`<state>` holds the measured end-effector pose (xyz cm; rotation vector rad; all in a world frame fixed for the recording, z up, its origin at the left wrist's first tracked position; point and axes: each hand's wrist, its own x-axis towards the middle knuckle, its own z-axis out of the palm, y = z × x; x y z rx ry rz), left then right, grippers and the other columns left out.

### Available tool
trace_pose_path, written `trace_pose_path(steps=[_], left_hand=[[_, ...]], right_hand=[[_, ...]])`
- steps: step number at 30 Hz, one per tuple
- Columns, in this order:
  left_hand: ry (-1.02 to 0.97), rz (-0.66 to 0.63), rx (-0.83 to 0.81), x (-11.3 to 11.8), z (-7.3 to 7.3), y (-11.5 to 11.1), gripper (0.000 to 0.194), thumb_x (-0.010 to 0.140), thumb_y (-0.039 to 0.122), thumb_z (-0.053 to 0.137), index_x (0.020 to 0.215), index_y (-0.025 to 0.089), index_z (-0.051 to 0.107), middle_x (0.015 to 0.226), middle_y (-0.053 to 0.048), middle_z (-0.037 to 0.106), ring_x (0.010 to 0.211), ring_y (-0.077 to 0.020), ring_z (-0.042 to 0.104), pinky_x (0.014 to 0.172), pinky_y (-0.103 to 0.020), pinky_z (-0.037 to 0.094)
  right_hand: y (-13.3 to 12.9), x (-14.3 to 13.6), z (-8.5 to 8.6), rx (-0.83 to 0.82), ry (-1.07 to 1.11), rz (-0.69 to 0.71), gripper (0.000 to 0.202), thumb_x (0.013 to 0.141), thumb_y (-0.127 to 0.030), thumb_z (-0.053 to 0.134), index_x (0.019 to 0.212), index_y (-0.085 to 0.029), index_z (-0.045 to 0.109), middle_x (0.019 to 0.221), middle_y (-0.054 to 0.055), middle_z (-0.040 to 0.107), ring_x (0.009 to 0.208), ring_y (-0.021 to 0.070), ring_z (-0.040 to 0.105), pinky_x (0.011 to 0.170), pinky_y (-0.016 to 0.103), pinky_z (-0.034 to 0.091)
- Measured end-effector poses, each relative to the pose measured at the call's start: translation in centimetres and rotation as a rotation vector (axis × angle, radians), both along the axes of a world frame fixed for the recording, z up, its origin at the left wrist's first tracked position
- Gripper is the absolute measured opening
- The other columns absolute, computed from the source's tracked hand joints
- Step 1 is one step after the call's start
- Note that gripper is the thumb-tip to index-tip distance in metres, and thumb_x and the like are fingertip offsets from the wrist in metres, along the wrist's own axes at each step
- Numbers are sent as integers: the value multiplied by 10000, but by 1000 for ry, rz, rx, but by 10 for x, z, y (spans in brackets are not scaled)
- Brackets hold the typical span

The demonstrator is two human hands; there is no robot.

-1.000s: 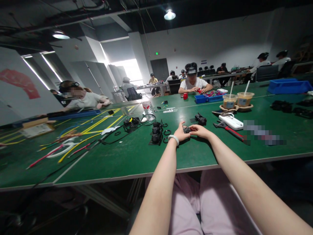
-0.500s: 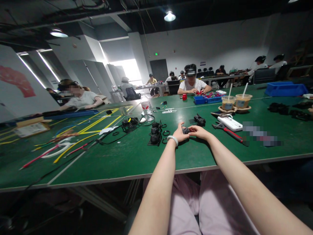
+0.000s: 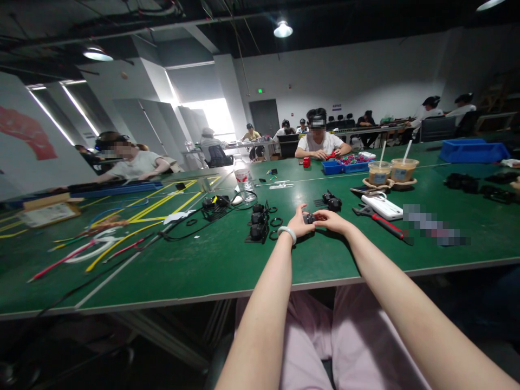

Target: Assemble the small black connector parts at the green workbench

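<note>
A small black rounded part [image 3: 309, 218] is held between my two hands, just above the green table. My left hand [image 3: 299, 223], with a pale bangle at the wrist, grips it from the left, thumb and fingers closed around its side. From the right, the fingertips of my right hand [image 3: 330, 221] pinch it. Its exact kind is too small to make out. Left of my hands stands a row of black units [image 3: 259, 222] with black rings [image 3: 277, 221] beside it. Another black unit with thin prongs [image 3: 333, 202] lies just beyond my right hand.
Right of my hands lie red-handled pliers [image 3: 388, 225], a white phone-like device [image 3: 384, 206] and two iced drinks [image 3: 379, 172]. Loose cables [image 3: 114, 246] spread over the left side. A co-worker [image 3: 320, 142] sits across the table [image 3: 227, 271] behind blue bins [image 3: 345, 167].
Both hands stay in nearly the same place, still holding the small black part. Only slight finger movement and a small camera shift show.
</note>
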<state>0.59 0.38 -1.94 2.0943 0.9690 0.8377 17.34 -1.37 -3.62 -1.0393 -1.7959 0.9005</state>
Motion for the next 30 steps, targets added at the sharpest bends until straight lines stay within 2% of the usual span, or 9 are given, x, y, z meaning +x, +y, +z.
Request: trace_pose_path(steps=[21,30], left_hand=[[9,0,7,0,-1,1,798,512,178,616,1196,213,207,933,-34,436,690,-83,467,734,-297,399],[8,4,15,0,0,-1,792,510,188,615,1194,204,217,932,-39,439,695,-90,471,734,-304,396]], right_hand=[[-2,1,5,73,-156,-10,323,685,-329,536,927,-121,582,923,87,600,836,169,543,786,307,403],[-1,1,5,11,-74,28,272,663,-309,561,873,-137,585,891,69,603,815,175,546,783,323,402]])
